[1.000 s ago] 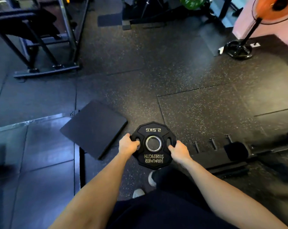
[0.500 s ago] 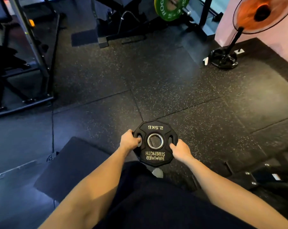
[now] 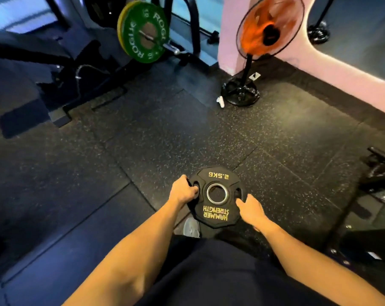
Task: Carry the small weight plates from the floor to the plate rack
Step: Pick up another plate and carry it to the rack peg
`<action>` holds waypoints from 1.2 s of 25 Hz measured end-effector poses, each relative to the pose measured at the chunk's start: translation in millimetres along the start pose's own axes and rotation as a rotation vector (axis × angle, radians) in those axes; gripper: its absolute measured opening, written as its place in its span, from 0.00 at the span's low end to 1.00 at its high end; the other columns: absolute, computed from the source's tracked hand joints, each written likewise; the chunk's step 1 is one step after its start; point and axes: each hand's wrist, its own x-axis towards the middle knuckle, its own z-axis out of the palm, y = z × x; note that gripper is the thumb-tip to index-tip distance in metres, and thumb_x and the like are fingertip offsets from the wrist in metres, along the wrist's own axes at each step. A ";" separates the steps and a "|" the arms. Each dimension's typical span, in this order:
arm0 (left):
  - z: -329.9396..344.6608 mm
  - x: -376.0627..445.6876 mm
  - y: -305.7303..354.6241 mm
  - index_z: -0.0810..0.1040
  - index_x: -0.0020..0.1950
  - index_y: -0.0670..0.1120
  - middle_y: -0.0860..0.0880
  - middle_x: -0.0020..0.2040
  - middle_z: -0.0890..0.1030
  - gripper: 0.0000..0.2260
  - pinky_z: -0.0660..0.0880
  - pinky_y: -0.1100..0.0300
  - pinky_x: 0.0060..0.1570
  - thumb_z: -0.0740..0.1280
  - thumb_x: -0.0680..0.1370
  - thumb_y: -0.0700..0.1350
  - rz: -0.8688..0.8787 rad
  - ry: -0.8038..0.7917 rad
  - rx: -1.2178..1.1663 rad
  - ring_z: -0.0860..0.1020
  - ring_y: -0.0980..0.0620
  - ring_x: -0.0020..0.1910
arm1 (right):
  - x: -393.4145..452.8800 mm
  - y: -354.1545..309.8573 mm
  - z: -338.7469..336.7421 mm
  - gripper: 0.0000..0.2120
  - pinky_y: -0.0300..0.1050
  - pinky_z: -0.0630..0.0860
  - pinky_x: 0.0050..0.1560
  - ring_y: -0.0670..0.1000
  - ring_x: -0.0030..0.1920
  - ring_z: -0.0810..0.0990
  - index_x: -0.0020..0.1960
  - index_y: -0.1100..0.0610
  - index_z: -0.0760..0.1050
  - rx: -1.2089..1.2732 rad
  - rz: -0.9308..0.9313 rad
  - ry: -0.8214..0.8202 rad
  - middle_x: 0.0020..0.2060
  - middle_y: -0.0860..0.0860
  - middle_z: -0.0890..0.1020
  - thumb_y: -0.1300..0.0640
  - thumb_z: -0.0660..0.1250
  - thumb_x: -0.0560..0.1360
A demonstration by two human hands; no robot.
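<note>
A small black weight plate (image 3: 215, 214), marked 2.5KG and HAMMER STRENGTH with a steel centre ring, is held flat in front of me above the rubber floor. My left hand (image 3: 182, 191) grips its left edge with fingers curled through a grip hole. My right hand (image 3: 250, 209) grips its right edge the same way. No plate rack is clearly in view.
A green bumper plate (image 3: 146, 32) on a barbell sits at the back left beside a black machine frame (image 3: 61, 85). An orange standing fan (image 3: 268, 27) with a round base (image 3: 240, 93) stands by the pink wall (image 3: 332, 69). Dark equipment (image 3: 379, 173) lies at right.
I have walked forward with the plate in both hands; the fan and green plate have come nearer, and the black floor pad at left has dropped out of view.
</note>
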 end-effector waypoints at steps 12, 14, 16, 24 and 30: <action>-20.5 287.0 255.3 0.74 0.57 0.39 0.41 0.57 0.80 0.16 0.72 0.56 0.51 0.70 0.73 0.45 0.242 -0.170 0.255 0.78 0.42 0.57 | 240.8 -132.4 -136.5 0.19 0.50 0.74 0.56 0.62 0.60 0.77 0.62 0.62 0.72 0.209 0.192 0.211 0.59 0.61 0.79 0.50 0.61 0.78; -14.5 330.7 304.1 0.74 0.58 0.38 0.40 0.58 0.79 0.17 0.72 0.56 0.52 0.70 0.74 0.45 0.247 -0.183 0.261 0.77 0.41 0.58 | 289.1 -151.8 -177.0 0.19 0.51 0.75 0.57 0.62 0.60 0.77 0.62 0.62 0.73 0.207 0.194 0.217 0.59 0.61 0.79 0.50 0.61 0.78; -13.6 362.1 348.9 0.73 0.58 0.38 0.40 0.59 0.79 0.17 0.71 0.56 0.53 0.70 0.74 0.46 0.276 -0.176 0.259 0.77 0.41 0.59 | 322.7 -171.0 -213.6 0.20 0.52 0.75 0.57 0.63 0.59 0.77 0.63 0.62 0.72 0.200 0.196 0.240 0.59 0.62 0.79 0.50 0.61 0.78; 23.5 487.3 522.8 0.76 0.57 0.38 0.40 0.56 0.81 0.14 0.68 0.62 0.43 0.69 0.75 0.45 0.331 -0.239 0.226 0.79 0.43 0.57 | 461.0 -209.9 -340.1 0.18 0.50 0.72 0.61 0.63 0.62 0.75 0.62 0.65 0.72 0.241 0.226 0.294 0.61 0.64 0.77 0.53 0.60 0.79; 72.1 621.2 682.4 0.76 0.58 0.39 0.40 0.56 0.81 0.16 0.74 0.56 0.52 0.70 0.73 0.45 0.435 -0.347 0.322 0.79 0.43 0.57 | 601.5 -236.3 -445.7 0.17 0.49 0.72 0.54 0.62 0.60 0.76 0.61 0.65 0.72 0.342 0.309 0.379 0.59 0.62 0.78 0.54 0.60 0.79</action>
